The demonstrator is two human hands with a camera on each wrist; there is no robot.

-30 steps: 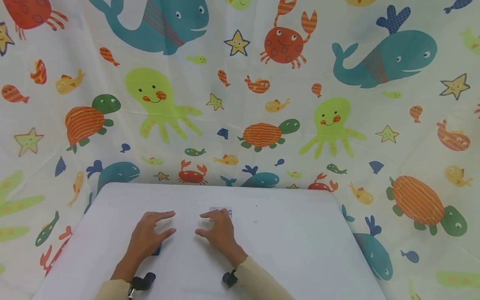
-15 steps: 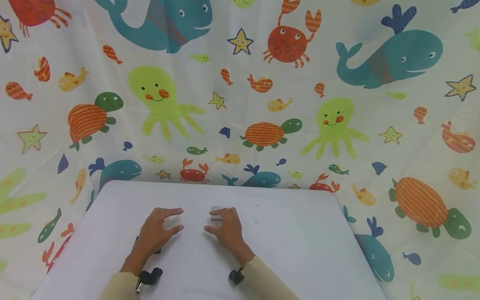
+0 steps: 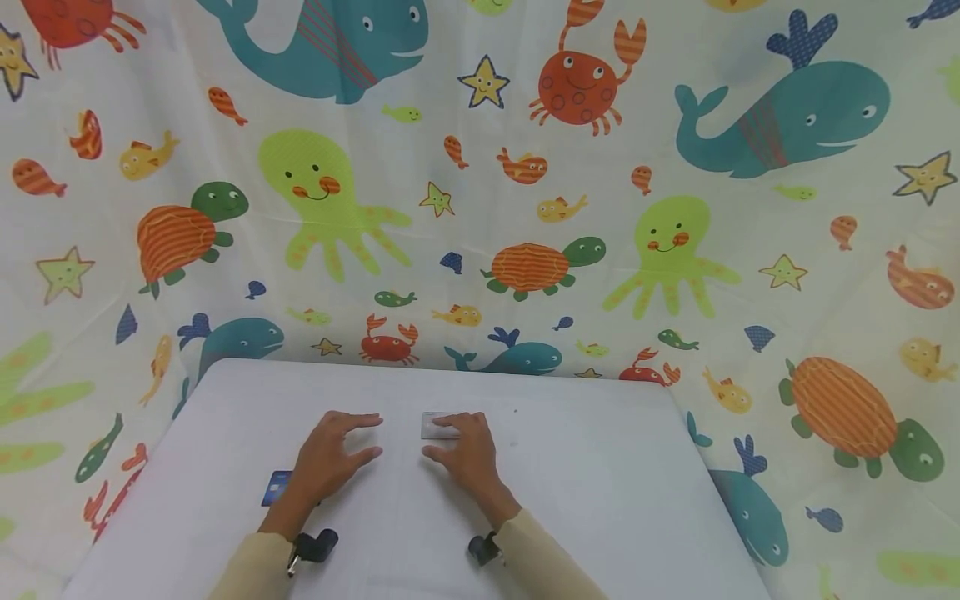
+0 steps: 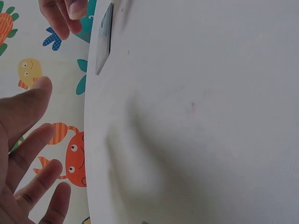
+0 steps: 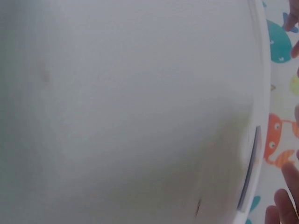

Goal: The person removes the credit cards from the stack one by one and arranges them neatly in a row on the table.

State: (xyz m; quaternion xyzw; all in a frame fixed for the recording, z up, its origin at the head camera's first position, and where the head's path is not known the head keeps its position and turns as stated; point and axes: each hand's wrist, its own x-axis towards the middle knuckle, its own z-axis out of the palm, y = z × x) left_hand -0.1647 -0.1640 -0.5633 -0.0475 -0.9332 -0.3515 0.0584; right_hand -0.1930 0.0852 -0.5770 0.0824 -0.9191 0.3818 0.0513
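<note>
Both hands hover over the white table with nothing between their fingers, thumbs held apart from fingers. My left hand (image 3: 335, 458) is left of the middle, fingertips pointing right. A blue card (image 3: 277, 486) with lighter patches lies beside its wrist, partly hidden by the forearm. Facing it, my right hand (image 3: 468, 462) points its fingertips left. Its fingers overlap a flat greyish card (image 3: 432, 426) in the head view, covering the card's right part. In the left wrist view that card (image 4: 104, 39) lies flat on the table, near the fingers of the right hand (image 4: 65, 16).
The white table (image 3: 600, 483) ends at a far edge in front of a hanging cloth (image 3: 465, 225) printed with sea animals. Dark wrist cameras are strapped at both cuffs, the left one (image 3: 318, 546) and the right one (image 3: 482, 549).
Both hands have shifted right together, keeping a similar gap. The blue card has come out from behind the left hand, and the right hand now overlaps the right part of the greyish card.
</note>
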